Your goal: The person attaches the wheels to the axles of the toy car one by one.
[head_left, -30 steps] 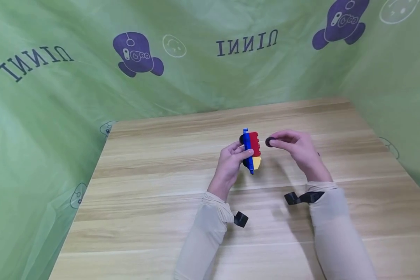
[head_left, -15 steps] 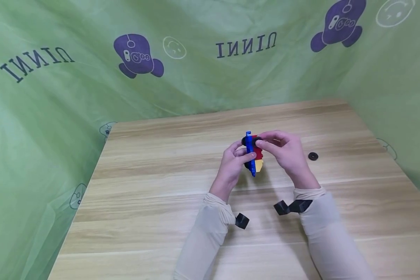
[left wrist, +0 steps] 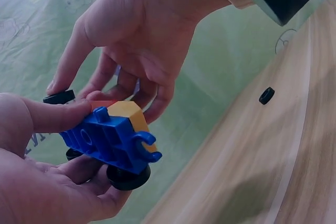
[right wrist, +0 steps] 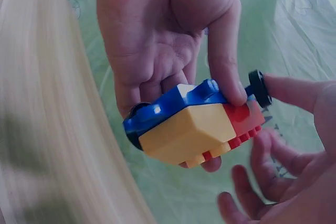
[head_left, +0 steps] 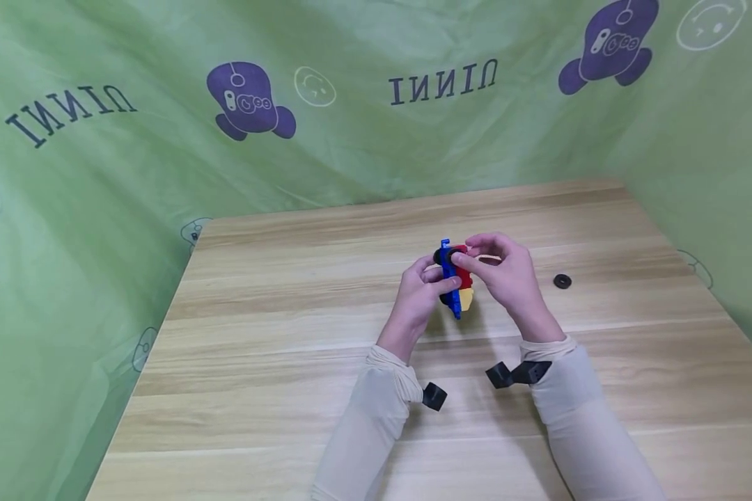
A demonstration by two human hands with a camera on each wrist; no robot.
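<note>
Left hand [head_left: 415,300] clamped on the small toy vehicle of blue, red and yellow plastic [right wrist: 191,124], thumb on upper side, fingers beneath — vehicle tipped on its side above the wood-grain table [head_left: 276,348], long axis running away from the person, studs facing the right hand [head_left: 506,275]. Right hand, nearer the vehicle's far end, presses its thumb against a round black wheel [right wrist: 258,88] at that end's upward side, other fingers loosely bent by the red studs — can't tell if fully seated. Farther out, another round black wheel [head_left: 562,281] lies flat, right of the right hand, not touching.
</note>
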